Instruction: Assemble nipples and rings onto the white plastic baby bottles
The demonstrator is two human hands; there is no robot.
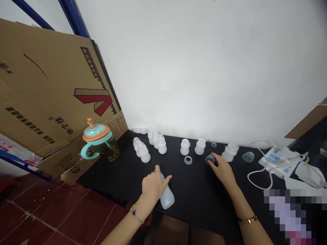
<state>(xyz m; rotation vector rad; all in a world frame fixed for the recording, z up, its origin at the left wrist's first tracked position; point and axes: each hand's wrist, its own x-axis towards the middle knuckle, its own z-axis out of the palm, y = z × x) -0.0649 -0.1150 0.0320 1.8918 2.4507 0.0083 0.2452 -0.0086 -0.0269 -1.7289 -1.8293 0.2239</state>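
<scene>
My left hand (pixel 154 185) is around the upper part of a translucent white baby bottle (pixel 167 197) near the front edge of the black table. The bottle is tilted, and its top is mostly hidden by my fingers; my thumb sticks out. With thumb and fingertips, my right hand (pixel 221 169) grips a clear dome-shaped bottle cap (pixel 209 158) at the tabletop. Left of that cap lies a translucent collar ring (pixel 188 160). Two white bottles without caps, one (pixel 185 147) and another (pixel 200 146), stand behind the ring. Just beyond my right hand is a capped bottle (pixel 230 152).
Several capped bottles (pixel 143 153) stand at the back left, beside a turquoise-and-orange lidded jug (pixel 100 141). Another clear cap (pixel 248 157) lies right of my hand, near a white device with cables (pixel 279 161). A large cardboard box (pixel 51 85) leans at left; a white wall rises behind.
</scene>
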